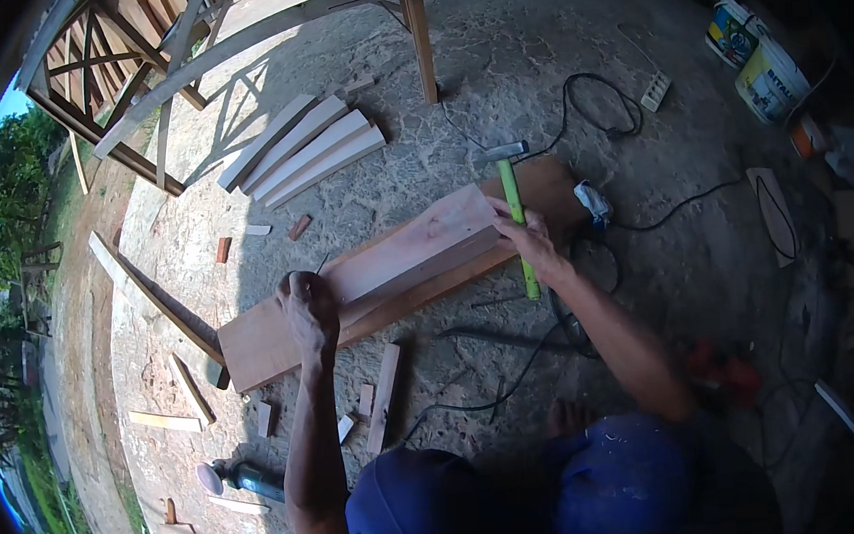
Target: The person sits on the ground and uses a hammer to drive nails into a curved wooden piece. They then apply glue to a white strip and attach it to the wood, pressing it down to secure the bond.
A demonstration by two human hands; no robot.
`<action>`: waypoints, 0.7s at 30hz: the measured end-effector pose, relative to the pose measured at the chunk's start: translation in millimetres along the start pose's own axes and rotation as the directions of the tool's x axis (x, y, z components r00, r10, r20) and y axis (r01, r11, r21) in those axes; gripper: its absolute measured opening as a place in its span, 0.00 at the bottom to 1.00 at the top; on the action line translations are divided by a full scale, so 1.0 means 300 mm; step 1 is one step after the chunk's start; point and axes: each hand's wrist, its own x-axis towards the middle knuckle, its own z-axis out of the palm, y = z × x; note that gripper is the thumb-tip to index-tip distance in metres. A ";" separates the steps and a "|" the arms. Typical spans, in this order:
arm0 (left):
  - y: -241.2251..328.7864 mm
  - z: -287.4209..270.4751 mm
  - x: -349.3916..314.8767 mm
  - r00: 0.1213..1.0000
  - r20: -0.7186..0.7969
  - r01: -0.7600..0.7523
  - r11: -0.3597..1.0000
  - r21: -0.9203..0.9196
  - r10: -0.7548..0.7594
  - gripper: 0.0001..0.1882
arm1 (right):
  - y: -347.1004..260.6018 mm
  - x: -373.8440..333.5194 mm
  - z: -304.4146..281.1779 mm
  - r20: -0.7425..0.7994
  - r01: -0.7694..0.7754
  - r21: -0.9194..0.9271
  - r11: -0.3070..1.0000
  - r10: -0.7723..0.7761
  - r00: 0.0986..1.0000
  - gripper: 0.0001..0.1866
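Note:
My right hand (534,247) is closed round a hammer (513,195) with a bright green handle, its metal head pointing away from me. That hand is at the right end of a pale, thick wooden block (415,243). The block lies lengthwise on a wider brown board (263,352). At the block's left end, my left hand (308,311) is closed, knuckles up. A thin dark rod (323,263), perhaps a nail, sticks up beside its fingers; its lower part is hidden.
Several cut boards (302,148) lie fanned out beyond the block. An angle grinder (248,479) lies at lower left near wood offcuts (385,396). Dark cables (517,390) cross the concrete. A wooden frame (420,47) stands at the back, buckets (771,79) at far right.

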 end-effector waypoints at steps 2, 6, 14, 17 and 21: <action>0.163 -0.005 0.030 0.989 -0.096 -0.114 0.993 0.020 0.115 0.02 | 0.002 -0.034 -0.011 -0.043 -0.015 0.035 0.999 0.017 0.999 0.29; 0.339 0.031 0.094 0.968 0.111 -0.183 0.934 -0.306 0.226 0.03 | 0.009 -0.008 0.004 -0.034 0.014 0.037 0.999 -0.012 0.999 0.28; 0.451 0.210 0.072 0.926 0.201 -0.226 0.896 -0.382 0.319 0.05 | -0.003 0.057 -0.040 -0.077 0.294 -0.384 0.875 -0.348 0.934 0.24; 0.428 0.180 0.048 0.936 0.198 -0.226 0.927 -0.299 0.292 0.06 | -0.187 -0.101 -0.019 -0.083 -0.005 -0.464 0.886 -0.038 0.996 0.24; 0.494 0.194 0.050 0.931 0.179 -0.254 0.915 -0.313 0.319 0.05 | -0.088 -0.244 -0.163 -0.093 0.011 -0.425 0.905 -0.056 0.994 0.24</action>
